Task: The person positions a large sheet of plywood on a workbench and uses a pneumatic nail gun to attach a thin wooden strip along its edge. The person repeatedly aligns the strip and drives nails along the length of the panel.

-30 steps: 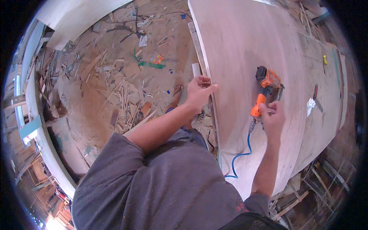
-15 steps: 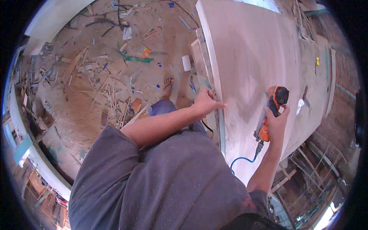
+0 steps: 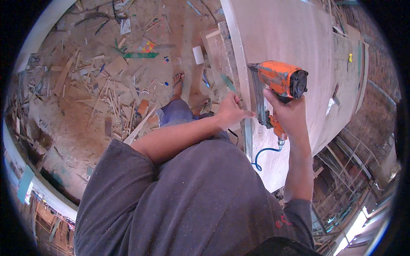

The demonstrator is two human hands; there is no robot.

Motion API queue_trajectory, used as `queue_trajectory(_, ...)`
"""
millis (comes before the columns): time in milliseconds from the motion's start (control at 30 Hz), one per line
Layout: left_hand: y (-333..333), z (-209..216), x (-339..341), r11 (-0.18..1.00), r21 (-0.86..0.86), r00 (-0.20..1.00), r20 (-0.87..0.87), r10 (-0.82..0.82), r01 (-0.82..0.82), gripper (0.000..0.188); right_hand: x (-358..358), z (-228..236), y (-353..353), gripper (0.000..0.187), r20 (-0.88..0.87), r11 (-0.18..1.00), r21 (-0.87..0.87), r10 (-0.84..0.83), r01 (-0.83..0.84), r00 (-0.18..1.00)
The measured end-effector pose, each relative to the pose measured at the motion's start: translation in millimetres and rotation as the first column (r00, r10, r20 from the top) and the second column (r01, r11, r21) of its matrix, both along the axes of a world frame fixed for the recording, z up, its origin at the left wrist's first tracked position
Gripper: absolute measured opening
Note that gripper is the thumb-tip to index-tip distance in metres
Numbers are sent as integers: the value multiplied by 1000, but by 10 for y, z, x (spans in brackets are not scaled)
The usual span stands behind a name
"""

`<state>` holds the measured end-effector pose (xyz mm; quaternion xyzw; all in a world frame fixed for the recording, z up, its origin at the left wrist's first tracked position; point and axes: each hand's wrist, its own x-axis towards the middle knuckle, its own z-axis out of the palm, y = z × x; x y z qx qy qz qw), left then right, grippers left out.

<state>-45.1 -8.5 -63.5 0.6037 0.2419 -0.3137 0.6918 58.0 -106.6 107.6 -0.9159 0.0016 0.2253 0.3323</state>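
My right hand (image 3: 291, 114) is wrapped round the grip of an orange and black air nail gun (image 3: 279, 79). Its nose end points left, at the near long edge of a pale wooden panel (image 3: 294, 47). A blue air hose (image 3: 267, 149) runs from the base of the grip and loops over the panel. At that same edge, my left hand (image 3: 232, 112) lays its thumb across the top while the other fingers curl beside the side face. The nail gun's nose lies above and right of the left hand, close to the edge. Its exact contact with the wood is hard to make out.
Wood offcuts (image 3: 115, 100) and scraps litter the dirt floor on the left. A white cylinder (image 3: 198, 55) lies near the panel's left side. Farther right on the work surface are a yellow item (image 3: 350, 57) and a dark-handled tool (image 3: 335, 96). Timber framing (image 3: 350, 158) stands lower right.
The nail gun in my right hand has moved left and turned, bringing its nose to the panel's edge. My left hand stays at the edge. The view has shifted slightly.
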Motion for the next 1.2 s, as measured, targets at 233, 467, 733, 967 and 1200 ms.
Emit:
queue_trajectory(233, -13, -24, -12, 1000, 17, 1000, 16, -7, 6, 77, -29, -7, 31, 27, -28, 999, -10, -44, 44, 999)
queue_trajectory(467, 14, 52, 13, 999, 39, 999, 8, -39, 38, 74, -59, 1, 36, 27, 11, 1000, -9, -15, 15, 1000)
queue_trajectory(733, -14, -14, -14, 1000, 14, 999, 48, 12, -12, 71, -33, 58, 98, 29, -46, 993, -120, 4, -9, 999)
queue_trajectory(967, 8, 76, 3, 999, 31, 1000, 13, 17, -17, 70, -75, 88, 54, 25, -102, 990, -109, -99, 88, 990)
queue_trajectory(1200, -2, 30, -18, 1000, 0, 1000, 3, -9, 9, 72, -123, 46, 24, 26, -38, 995, -100, -28, 24, 999)
